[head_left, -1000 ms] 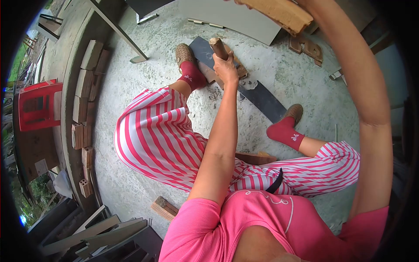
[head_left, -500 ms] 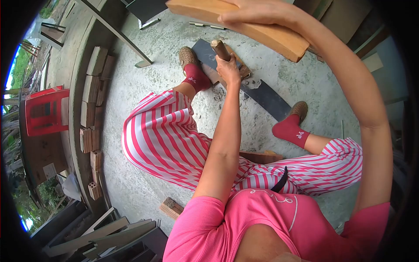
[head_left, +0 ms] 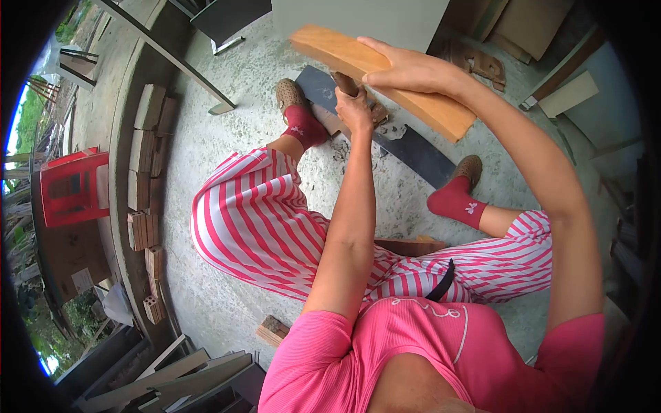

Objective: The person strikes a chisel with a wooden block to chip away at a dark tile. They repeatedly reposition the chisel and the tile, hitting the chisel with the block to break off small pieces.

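My left hand [head_left: 354,110] is closed round a thick round wooden tool handle [head_left: 345,84], held upright; the tool's lower end is hidden behind the hand. My right hand [head_left: 413,69] grips a long, thick wooden block [head_left: 430,110], thumb on one side and fingers on the other. That block overlaps the top of the handle in this view. Below my left hand, a small brown wooden piece [head_left: 380,114] lies on a dark flat board [head_left: 416,157] on the floor, with chips around it.
My feet in red socks [head_left: 460,199] rest at both ends of the board. Bricks [head_left: 141,155] line the ledge at left, near a red plastic stool [head_left: 69,187]. A brick piece [head_left: 273,330] lies by my hip. Boards lean at lower left and upper right.
My right hand has brought the wooden block down and toward the tool handle, so it now overlaps the handle's top. My left hand keeps its grip and has barely shifted.
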A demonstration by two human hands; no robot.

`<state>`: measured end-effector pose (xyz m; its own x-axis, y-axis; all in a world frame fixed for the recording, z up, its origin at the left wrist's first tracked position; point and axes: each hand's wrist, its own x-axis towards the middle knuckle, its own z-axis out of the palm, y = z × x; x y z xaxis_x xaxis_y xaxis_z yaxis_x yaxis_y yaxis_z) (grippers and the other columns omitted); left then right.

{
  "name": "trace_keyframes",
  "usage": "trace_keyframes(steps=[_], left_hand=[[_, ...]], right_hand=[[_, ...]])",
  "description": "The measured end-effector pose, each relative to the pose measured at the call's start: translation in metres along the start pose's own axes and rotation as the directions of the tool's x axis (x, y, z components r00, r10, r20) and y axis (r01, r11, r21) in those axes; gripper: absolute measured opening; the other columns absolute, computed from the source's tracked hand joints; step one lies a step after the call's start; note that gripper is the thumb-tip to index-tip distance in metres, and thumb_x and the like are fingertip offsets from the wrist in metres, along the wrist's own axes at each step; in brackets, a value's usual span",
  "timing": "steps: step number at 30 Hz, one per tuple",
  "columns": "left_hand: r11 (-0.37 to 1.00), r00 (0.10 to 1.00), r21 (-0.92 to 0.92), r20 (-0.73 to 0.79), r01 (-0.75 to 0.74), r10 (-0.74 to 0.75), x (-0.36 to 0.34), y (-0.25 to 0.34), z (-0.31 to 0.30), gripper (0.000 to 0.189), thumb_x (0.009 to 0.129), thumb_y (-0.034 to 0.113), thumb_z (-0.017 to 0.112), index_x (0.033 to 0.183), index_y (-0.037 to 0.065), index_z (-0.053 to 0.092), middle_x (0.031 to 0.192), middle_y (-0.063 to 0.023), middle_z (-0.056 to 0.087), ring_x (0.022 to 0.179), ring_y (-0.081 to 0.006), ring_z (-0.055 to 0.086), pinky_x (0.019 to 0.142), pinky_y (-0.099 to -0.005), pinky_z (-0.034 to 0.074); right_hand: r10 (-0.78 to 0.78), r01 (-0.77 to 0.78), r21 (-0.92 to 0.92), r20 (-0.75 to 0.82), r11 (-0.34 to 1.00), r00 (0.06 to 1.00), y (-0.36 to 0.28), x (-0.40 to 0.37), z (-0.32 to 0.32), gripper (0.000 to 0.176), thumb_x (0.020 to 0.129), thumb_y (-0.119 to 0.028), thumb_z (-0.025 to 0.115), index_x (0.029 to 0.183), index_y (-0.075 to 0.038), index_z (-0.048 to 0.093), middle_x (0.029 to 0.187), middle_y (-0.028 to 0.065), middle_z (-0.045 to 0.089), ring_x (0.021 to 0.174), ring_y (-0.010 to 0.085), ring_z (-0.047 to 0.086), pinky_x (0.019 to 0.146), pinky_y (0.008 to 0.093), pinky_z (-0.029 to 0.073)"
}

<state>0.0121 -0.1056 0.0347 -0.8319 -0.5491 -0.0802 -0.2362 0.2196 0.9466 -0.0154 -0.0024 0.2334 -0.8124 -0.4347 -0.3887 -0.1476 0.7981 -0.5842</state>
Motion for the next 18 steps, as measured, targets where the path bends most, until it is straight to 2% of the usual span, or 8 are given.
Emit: trace_keyframes(steps=[4, 5, 7, 8, 10, 11, 13, 18], left_hand=[[0.999, 1.000, 0.043, -0.018, 0.006, -0.005, 0.023, -0.020, -0.004, 0.037, 0.073, 0.028, 0.071, 0.096, 0.002, 0.056, 0.085, -0.0196, 0.066, 0.082, -0.0371, 0.064, 0.074, -0.0428, 0.047], [1.000, 1.000, 0.023, -0.016, -0.018, 0.019, 0.031, -0.033, 0.001, 0.036, 0.073, 0.025, 0.072, 0.093, 0.000, 0.056, 0.080, -0.0163, 0.065, 0.070, -0.0292, 0.063, 0.066, -0.0379, 0.049], [0.994, 0.996, -0.055, -0.028, -0.090, 0.089, 0.047, -0.057, 0.009, 0.032, 0.072, 0.019, 0.074, 0.087, -0.003, 0.055, 0.073, -0.0107, 0.062, 0.051, -0.0157, 0.059, 0.047, -0.0277, 0.049], [0.995, 0.998, -0.079, 0.004, -0.059, 0.060, 0.052, -0.067, 0.010, 0.030, 0.074, 0.017, 0.073, 0.087, -0.002, 0.054, 0.072, -0.0094, 0.062, 0.053, -0.0162, 0.060, 0.047, -0.0261, 0.050], [0.963, 0.993, -0.256, 0.108, 0.083, -0.057, 0.054, -0.067, 0.001, 0.030, 0.077, 0.016, 0.072, 0.092, 0.000, 0.052, 0.072, -0.0084, 0.062, 0.052, -0.0164, 0.060, 0.047, -0.0268, 0.051], [0.966, 0.992, -0.246, 0.111, 0.079, -0.053, 0.051, -0.066, -0.002, 0.030, 0.077, 0.016, 0.072, 0.092, 0.000, 0.052, 0.072, -0.0084, 0.062, 0.052, -0.0164, 0.060, 0.047, -0.0268, 0.051], [0.918, 0.979, -0.340, 0.099, 0.203, -0.179, 0.046, -0.062, -0.009, 0.032, 0.079, 0.016, 0.070, 0.099, 0.002, 0.050, 0.078, -0.0092, 0.063, 0.055, -0.0175, 0.060, 0.048, -0.0280, 0.051], [0.870, 0.957, -0.398, 0.142, 0.291, -0.255, 0.035, -0.047, -0.018, 0.035, 0.081, 0.018, 0.069, 0.103, 0.003, 0.046, 0.090, -0.0122, 0.062, 0.066, -0.0241, 0.064, 0.053, -0.0334, 0.054]], right_hand=[[0.063, -0.003, 0.401, -0.137, 0.916, 0.989, 0.025, -0.071, 0.012, 0.084, 0.078, -0.052, 0.054, 0.147, -0.018, 0.021, 0.140, 0.0229, 0.036, 0.132, 0.0310, 0.032, 0.106, 0.0386, 0.027], [0.067, -0.004, 0.404, -0.142, 0.915, 0.988, 0.038, -0.086, 0.018, 0.084, 0.078, -0.052, 0.054, 0.147, -0.018, 0.021, 0.140, 0.0229, 0.036, 0.132, 0.0310, 0.032, 0.106, 0.0386, 0.027], [0.106, 0.002, 0.395, -0.251, 0.919, 0.962, 0.062, -0.115, 0.035, 0.083, 0.078, -0.052, 0.054, 0.147, -0.019, 0.021, 0.125, 0.0223, 0.050, 0.113, 0.0295, 0.052, 0.092, 0.0366, 0.043], [0.112, -0.001, 0.401, -0.253, 0.916, 0.961, 0.070, -0.130, 0.042, 0.083, 0.078, -0.052, 0.054, 0.147, -0.019, 0.021, 0.125, 0.0223, 0.050, 0.113, 0.0295, 0.052, 0.092, 0.0366, 0.043], [0.308, -0.171, 0.633, -0.112, 0.755, 0.945, 0.078, -0.158, 0.056, 0.080, 0.081, -0.050, 0.054, 0.147, -0.020, 0.020, 0.096, 0.0161, 0.057, 0.077, 0.0202, 0.061, 0.065, 0.0302, 0.051], [0.309, -0.169, 0.643, -0.111, 0.747, 0.945, 0.073, -0.170, 0.064, 0.080, 0.081, -0.050, 0.054, 0.147, -0.020, 0.020, 0.096, 0.0161, 0.057, 0.077, 0.0202, 0.061, 0.065, 0.0302, 0.051], [0.456, -0.217, 0.873, -0.008, 0.437, 0.890, 0.064, -0.187, 0.076, 0.078, 0.084, -0.047, 0.053, 0.147, -0.022, 0.016, 0.077, 0.0083, 0.051, 0.054, 0.0108, 0.050, 0.047, 0.0236, 0.046], [0.455, -0.166, 0.939, 0.011, 0.302, 0.890, 0.100, -0.201, 0.107, 0.082, 0.083, -0.047, 0.054, 0.148, -0.017, 0.013, 0.084, 0.0129, 0.052, 0.060, 0.0151, 0.053, 0.051, 0.0276, 0.046]])
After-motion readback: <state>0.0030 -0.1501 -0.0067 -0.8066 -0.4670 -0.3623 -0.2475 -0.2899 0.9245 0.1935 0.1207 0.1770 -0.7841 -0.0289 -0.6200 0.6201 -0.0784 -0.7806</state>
